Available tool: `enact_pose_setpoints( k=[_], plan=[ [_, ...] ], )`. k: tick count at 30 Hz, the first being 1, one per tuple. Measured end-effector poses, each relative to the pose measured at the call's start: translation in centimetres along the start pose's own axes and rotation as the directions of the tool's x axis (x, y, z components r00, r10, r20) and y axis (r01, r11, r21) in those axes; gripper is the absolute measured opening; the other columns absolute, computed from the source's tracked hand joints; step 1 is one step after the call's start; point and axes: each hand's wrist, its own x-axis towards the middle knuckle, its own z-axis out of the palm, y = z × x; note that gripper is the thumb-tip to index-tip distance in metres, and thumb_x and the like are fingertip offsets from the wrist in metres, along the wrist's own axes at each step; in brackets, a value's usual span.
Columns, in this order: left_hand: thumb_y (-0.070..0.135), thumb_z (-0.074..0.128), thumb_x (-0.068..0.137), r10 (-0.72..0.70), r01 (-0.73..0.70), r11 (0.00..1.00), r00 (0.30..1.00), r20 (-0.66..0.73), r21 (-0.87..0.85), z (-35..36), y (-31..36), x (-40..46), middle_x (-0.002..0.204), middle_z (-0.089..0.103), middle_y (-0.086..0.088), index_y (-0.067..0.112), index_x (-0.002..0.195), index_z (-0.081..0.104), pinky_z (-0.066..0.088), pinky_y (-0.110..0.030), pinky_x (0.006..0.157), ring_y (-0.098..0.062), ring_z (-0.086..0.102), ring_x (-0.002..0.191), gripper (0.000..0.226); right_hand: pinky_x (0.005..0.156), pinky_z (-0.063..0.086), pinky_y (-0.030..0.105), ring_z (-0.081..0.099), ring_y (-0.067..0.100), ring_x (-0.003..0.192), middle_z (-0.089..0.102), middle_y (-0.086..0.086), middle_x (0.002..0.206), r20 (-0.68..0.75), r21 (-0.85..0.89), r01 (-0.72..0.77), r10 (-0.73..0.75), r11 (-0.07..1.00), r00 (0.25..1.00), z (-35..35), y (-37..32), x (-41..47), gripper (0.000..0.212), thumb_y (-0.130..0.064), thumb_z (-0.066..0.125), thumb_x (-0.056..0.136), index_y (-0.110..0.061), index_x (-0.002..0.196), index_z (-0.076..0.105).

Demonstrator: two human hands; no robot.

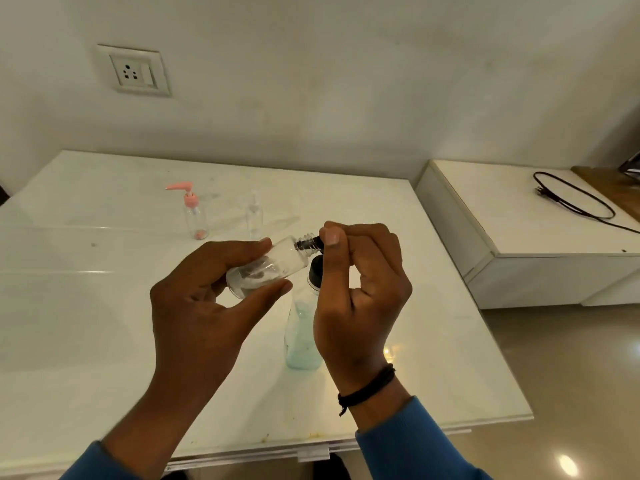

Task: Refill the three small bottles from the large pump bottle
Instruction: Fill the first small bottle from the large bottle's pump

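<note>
Small clear bottle (268, 268), tilted with its threaded neck up and to the right, lay grasped in the left hand (204, 306), the thumb under its body and the fingers along the far side. At the neck, the right hand (360, 296) pinched a black cap (313, 242) between thumb and forefinger, the cap sitting at the mouth of the bottle; whether it was threaded on or just off could not be told. A black band (367, 388) circled the right wrist above a blue sleeve (408, 445). Just below and behind the right hand stood the large bottle (303, 327), upright on the white table (104, 306), pale blue-green liquid low inside and a black collar at its top. Farther back stood a small bottle with a pink pump (194, 211) and, beside it, a clear spray bottle (254, 214), both upright and well apart from the hands.
</note>
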Motion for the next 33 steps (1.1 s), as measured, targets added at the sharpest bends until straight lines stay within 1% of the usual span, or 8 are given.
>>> enact_pose_setpoints(
  k=[3,8,14,18,23,28,31,33],
  plan=[
    [0.015,0.087,0.066,-0.006,0.005,1.000,1.000,-0.008,-0.007,0.01,0.03,-0.01,0.104,0.074,0.004,0.012,0.107,0.073,0.055,-0.017,0.086,-0.015,0.072,0.098,0.044,0.061,0.047,0.051,0.060,0.023,0.075,0.066,0.000,0.080,-0.001,0.031,-0.023,0.023,0.999,1.000,0.14,0.19,-0.26,0.024,-0.011,0.057,0.098,-0.002,0.080,0.071],
    [0.013,0.087,0.066,-0.010,0.010,1.000,1.000,-0.005,-0.023,-0.09,0.09,-0.17,0.101,0.075,0.009,0.009,0.108,0.073,0.054,-0.016,0.087,-0.012,0.071,0.099,0.045,0.061,0.043,0.049,0.054,0.021,0.072,0.061,-0.001,0.073,0.014,-0.019,-0.011,0.011,1.000,1.000,0.06,-0.13,0.28,0.029,-0.012,0.057,0.097,-0.004,0.071,0.067],
    [0.013,0.088,0.065,-0.004,0.004,1.000,1.000,-0.009,-0.003,0.06,0.01,-0.21,0.101,0.074,0.005,0.012,0.107,0.073,0.054,-0.014,0.085,-0.013,0.071,0.096,0.044,0.062,0.045,0.050,0.058,0.022,0.074,0.064,-0.001,0.077,0.012,0.006,-0.019,0.019,1.000,1.000,-0.02,0.39,-0.40,0.025,-0.011,0.057,0.098,-0.004,0.078,0.070],
    [0.011,0.088,0.065,0.003,-0.003,1.000,1.000,-0.008,-0.013,-0.06,0.03,-0.09,0.102,0.074,0.003,0.010,0.107,0.073,0.055,-0.018,0.086,-0.016,0.071,0.098,0.044,0.063,0.044,0.048,0.056,0.021,0.073,0.063,0.000,0.074,0.013,-0.014,-0.003,0.004,1.000,1.000,-0.02,-0.03,0.11,0.027,-0.012,0.057,0.097,-0.004,0.074,0.069],
    [0.012,0.088,0.065,0.008,-0.008,1.000,1.000,-0.013,-0.011,-0.01,-0.13,-0.02,0.102,0.074,0.002,0.009,0.107,0.073,0.055,-0.017,0.086,-0.014,0.072,0.096,0.045,0.064,0.047,0.051,0.060,0.022,0.077,0.067,0.000,0.081,0.018,0.018,-0.017,0.017,1.000,1.000,0.13,0.29,-0.37,0.023,-0.011,0.057,0.098,-0.003,0.082,0.072],
    [0.013,0.087,0.066,-0.001,0.001,1.000,1.000,-0.007,-0.015,-0.06,0.10,-0.07,0.104,0.074,0.002,0.010,0.108,0.073,0.056,-0.018,0.088,-0.015,0.071,0.098,0.044,0.062,0.044,0.048,0.057,0.019,0.074,0.064,0.000,0.075,0.025,-0.007,0.000,0.000,1.000,1.000,0.02,-0.04,0.26,0.027,-0.012,0.056,0.097,-0.004,0.075,0.070],
    [0.014,0.088,0.067,0.021,-0.021,0.999,1.000,0.010,0.032,-0.06,-0.22,0.05,0.105,0.074,0.002,0.007,0.109,0.073,0.056,-0.018,0.088,-0.014,0.071,0.099,0.045,0.063,0.046,0.050,0.059,0.021,0.075,0.066,0.000,0.079,0.027,0.001,0.000,0.000,1.000,1.000,-0.14,0.18,-0.11,0.024,-0.011,0.057,0.097,-0.004,0.079,0.071],
    [0.014,0.088,0.066,0.012,-0.012,1.000,1.000,-0.004,0.005,-0.06,-0.29,-0.08,0.103,0.074,0.002,0.008,0.108,0.073,0.056,-0.020,0.087,-0.017,0.072,0.098,0.044,0.063,0.046,0.051,0.059,0.023,0.076,0.066,-0.001,0.080,0.026,0.007,-0.010,0.010,1.000,1.000,-0.09,0.25,-0.38,0.023,-0.010,0.057,0.098,-0.004,0.080,0.071]
  ],
)
